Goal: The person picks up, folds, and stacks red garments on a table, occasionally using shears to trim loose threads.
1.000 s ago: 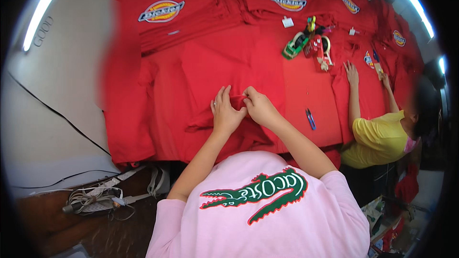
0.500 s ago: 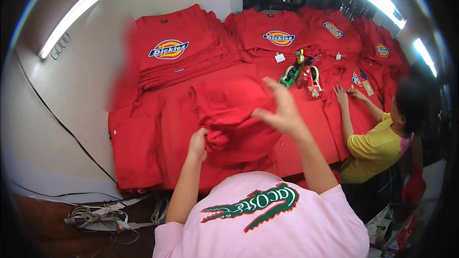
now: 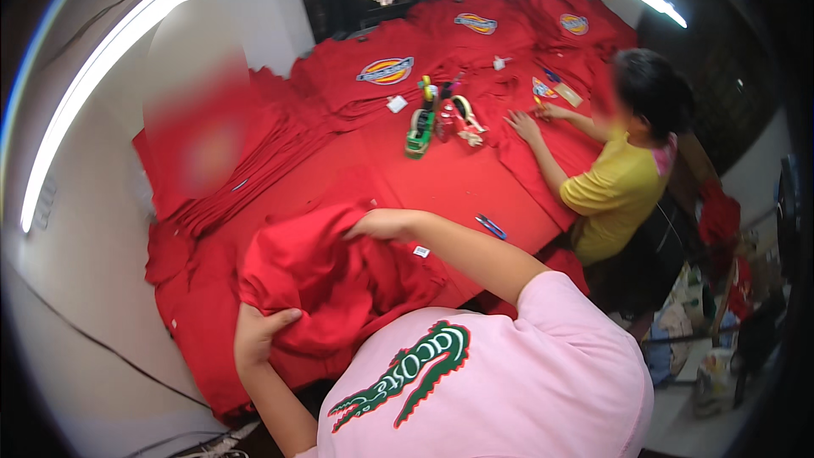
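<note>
A crumpled red shirt [image 3: 318, 267] is held up between both hands at the near edge of the table. My left hand [image 3: 259, 332] is closed on its near-left edge, thumb on top and the other fingers hidden by the cloth. On the far right side of the shirt, my right hand [image 3: 383, 224] pinches the fabric, its fingertips partly tucked into the folds. A small white label [image 3: 421, 251] shows at the shirt's right side. To the right of my right forearm, blue-handled thread snips [image 3: 490, 226] lie on the red table surface [image 3: 441, 195].
Stacks of red shirts [image 3: 386, 72] with round printed logos line the table's far side. A green tape dispenser [image 3: 418, 131] stands mid-table beside a red holder [image 3: 446, 121]. At the right, a person in yellow [image 3: 615, 182] has both hands on another red shirt [image 3: 517, 153].
My right hand, open above the cloth before, has come down and grips the shirt. The view has turned, so the scene sits further left. Thread snips now show on the table.
</note>
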{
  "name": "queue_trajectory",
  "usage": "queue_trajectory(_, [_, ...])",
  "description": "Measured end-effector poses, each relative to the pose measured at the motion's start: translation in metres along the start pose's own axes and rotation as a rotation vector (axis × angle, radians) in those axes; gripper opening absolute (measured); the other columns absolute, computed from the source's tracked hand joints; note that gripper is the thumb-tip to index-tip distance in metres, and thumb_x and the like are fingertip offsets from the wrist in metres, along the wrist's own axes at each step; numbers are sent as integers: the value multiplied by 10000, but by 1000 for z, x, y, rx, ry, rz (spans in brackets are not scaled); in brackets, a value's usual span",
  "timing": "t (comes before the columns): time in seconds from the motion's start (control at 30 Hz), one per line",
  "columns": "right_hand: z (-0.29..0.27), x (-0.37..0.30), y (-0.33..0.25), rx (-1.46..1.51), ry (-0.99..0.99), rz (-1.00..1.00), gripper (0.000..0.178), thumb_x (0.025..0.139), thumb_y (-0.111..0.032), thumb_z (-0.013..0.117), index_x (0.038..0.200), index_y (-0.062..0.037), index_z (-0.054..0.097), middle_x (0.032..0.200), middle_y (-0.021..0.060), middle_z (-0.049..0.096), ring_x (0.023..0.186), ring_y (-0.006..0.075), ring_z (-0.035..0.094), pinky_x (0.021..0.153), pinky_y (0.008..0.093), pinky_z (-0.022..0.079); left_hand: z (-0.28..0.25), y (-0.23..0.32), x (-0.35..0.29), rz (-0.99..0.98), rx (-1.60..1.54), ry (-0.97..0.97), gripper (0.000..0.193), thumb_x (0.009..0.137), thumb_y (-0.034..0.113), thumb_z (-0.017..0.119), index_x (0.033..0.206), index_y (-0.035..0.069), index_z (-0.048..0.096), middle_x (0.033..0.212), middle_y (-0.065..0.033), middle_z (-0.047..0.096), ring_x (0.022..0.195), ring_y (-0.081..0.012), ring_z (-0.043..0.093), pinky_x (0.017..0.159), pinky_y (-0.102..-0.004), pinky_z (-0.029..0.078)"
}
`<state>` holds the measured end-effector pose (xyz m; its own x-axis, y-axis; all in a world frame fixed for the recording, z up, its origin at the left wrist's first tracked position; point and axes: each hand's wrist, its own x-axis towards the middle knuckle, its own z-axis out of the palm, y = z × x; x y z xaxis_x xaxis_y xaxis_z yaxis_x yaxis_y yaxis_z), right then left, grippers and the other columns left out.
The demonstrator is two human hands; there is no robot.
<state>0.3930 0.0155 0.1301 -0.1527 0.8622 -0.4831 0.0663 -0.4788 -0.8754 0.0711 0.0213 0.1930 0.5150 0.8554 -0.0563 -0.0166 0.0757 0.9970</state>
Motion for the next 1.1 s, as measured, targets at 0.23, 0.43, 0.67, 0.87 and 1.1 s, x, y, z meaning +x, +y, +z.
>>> queue_trajectory(0.23, [89, -108, -93, 1229, -938, -393, 295, 1030, -260, 639, 1124, 13, 698, 1049, 130, 768, 921, 231, 754, 919, 379, 603, -5, -193, -10, -528, 941, -328, 345, 756, 16, 756, 1096, -21, 715, 1066, -149, 762, 990, -288, 725, 972, -402, 554])
queue_trajectory(0.43, [40, -100, -47, 463, -737, -827, 312, 908, -65, 722, 1199, 38, 675, 1160, 140, 745, 1086, 232, 710, 1017, 406, 561, 19, -62, -34, -354, 912, -407, 277, 769, 51, 745, 1038, -13, 727, 1033, -169, 761, 976, -315, 721, 999, -412, 540])
queue_trajectory(0.67, [-93, -177, -68, -261, -488, -742, 145, 856, 17, 714, 994, 54, 732, 1204, 77, 709, 1073, 145, 641, 900, 345, 548, 36, 127, -49, -434, 1066, -621, 210, 784, 91, 732, 970, -4, 741, 994, -192, 760, 960, -347, 717, 1031, -424, 523])
queue_trajectory(0.87, [-91, -290, -127, -1626, 141, -609, 176, 603, 70, 700, 741, 9, 607, 864, 122, 657, 957, 346, 609, 906, 454, 494, 3, 180, -92, -95, 1959, -242, 171, 813, 162, 702, 838, -4, 741, 918, -230, 718, 958, -399, 679, 1229, -525, 276])
queue_trajectory(1.1, [-66, -377, -137, -1581, 1095, -1201, 127, 683, -31, 711, 807, -45, 692, 857, 96, 684, 1001, 315, 640, 967, 437, 498, 44, 211, -128, 1057, 1800, 504, 250, 859, 201, 732, 1021, 12, 730, 1020, -167, 705, 1036, -329, 668, 1284, -565, 143])
